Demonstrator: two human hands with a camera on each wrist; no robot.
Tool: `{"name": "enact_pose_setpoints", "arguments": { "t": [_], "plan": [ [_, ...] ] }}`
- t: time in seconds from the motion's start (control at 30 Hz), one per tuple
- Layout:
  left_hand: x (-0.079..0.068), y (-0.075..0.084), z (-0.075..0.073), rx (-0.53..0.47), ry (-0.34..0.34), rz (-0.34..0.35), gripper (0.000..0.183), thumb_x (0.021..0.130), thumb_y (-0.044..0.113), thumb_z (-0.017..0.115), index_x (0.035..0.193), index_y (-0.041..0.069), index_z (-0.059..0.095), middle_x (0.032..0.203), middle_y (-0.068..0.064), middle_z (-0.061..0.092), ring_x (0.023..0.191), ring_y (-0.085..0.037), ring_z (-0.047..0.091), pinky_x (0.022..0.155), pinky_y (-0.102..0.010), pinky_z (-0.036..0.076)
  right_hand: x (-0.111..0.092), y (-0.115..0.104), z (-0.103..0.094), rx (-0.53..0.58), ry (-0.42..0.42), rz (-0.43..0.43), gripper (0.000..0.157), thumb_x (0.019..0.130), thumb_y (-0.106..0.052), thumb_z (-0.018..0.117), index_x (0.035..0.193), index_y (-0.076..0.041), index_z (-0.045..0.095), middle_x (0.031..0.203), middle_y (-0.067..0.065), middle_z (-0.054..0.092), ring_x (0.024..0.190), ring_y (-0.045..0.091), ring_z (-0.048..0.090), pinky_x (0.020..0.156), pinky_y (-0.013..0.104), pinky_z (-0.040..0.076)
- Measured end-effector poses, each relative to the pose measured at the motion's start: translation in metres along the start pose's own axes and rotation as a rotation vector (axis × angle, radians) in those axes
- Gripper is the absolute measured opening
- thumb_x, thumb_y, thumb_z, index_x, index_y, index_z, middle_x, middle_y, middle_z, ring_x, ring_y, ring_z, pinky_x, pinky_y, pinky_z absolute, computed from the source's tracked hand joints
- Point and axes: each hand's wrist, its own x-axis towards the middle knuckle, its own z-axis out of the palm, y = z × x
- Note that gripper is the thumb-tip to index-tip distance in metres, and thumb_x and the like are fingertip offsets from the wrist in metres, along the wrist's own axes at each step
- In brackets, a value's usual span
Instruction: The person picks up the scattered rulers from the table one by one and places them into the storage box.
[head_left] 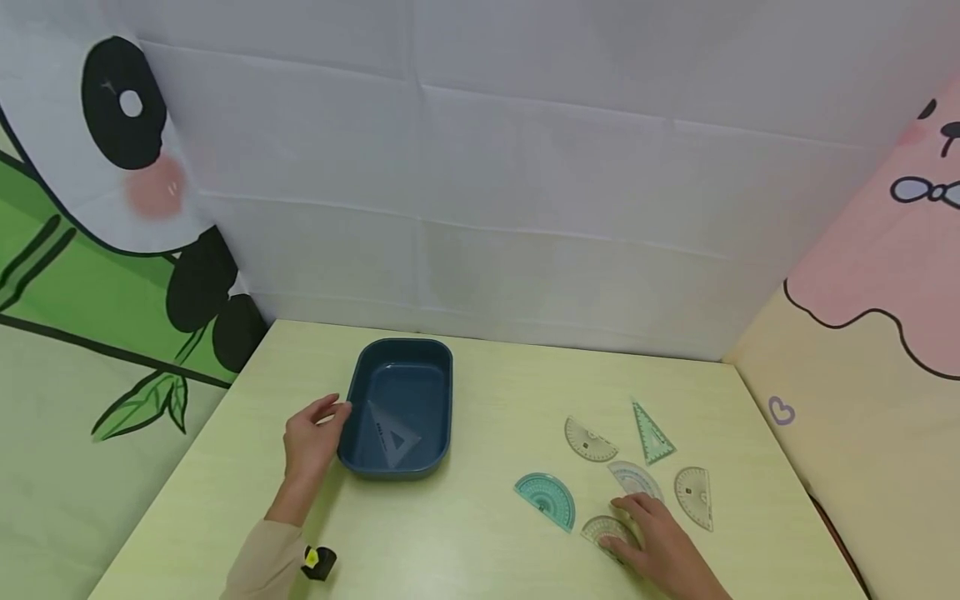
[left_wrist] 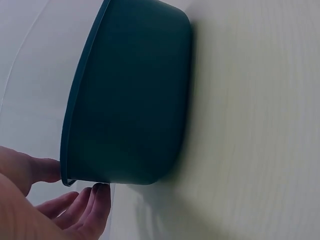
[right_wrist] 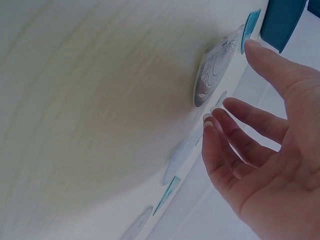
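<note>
My left hand [head_left: 311, 442] holds the left rim of a dark blue rectangular tray [head_left: 408, 379], thumb at the rim and fingers against the outer wall in the left wrist view. A clear set square [head_left: 397, 440] lies inside the tray. Over a clear protractor [head_left: 606, 527] is my right hand [head_left: 660, 546], its thumb and fingers spread apart with nothing gripped. The right wrist view shows that protractor [right_wrist: 217, 67] flat on the table, beyond the fingertips. Just past the hand, another clear protractor [head_left: 633, 477] is partly covered by the fingers in the head view.
Around the right hand lie a teal protractor [head_left: 549, 498], a clear protractor [head_left: 588, 440], a green set square [head_left: 652, 435] and a further clear protractor [head_left: 695, 496]. Printed cloth walls [head_left: 525, 183] border the pale table [head_left: 465, 542]. A black object [head_left: 321, 564] shows at the left sleeve.
</note>
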Motion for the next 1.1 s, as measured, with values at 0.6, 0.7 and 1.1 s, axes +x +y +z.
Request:
{"name": "enact_pose_setpoints", "arguments": {
  "t": [0.6, 0.7, 1.1],
  "plan": [
    [0.014, 0.005, 0.002, 0.052, -0.108, -0.013, 0.044, 0.101, 0.015, 0.064, 0.138, -0.008, 0.059, 0.126, -0.029, 0.066, 0.115, -0.043, 0.065, 0.096, -0.045, 0.054, -0.002, 0.004, 0.001, 0.007, -0.020, 0.003, 0.045, 0.082, -0.039, 0.086, 0.114, -0.011, 0.072, 0.117, 0.004, 0.065, 0.112, 0.027, 0.062, 0.096, 0.047, 0.052],
    [0.017, 0.007, 0.002, 0.075, -0.146, -0.022, 0.042, 0.102, 0.014, 0.062, 0.138, -0.009, 0.058, 0.128, -0.030, 0.064, 0.117, -0.045, 0.063, 0.100, -0.054, 0.049, -0.002, 0.004, 0.001, 0.003, -0.021, -0.001, 0.046, 0.082, -0.040, 0.086, 0.114, -0.011, 0.071, 0.118, 0.004, 0.065, 0.113, 0.027, 0.061, 0.097, 0.047, 0.051],
    [0.023, 0.010, -0.002, 0.124, -0.245, -0.033, 0.041, 0.105, 0.014, 0.057, 0.139, -0.008, 0.058, 0.129, -0.030, 0.058, 0.112, -0.042, 0.057, 0.093, -0.049, 0.049, -0.001, 0.005, 0.002, 0.006, -0.024, -0.008, 0.044, 0.083, -0.038, 0.086, 0.114, -0.010, 0.071, 0.118, 0.004, 0.065, 0.113, 0.028, 0.061, 0.098, 0.048, 0.050]
  ]
}}
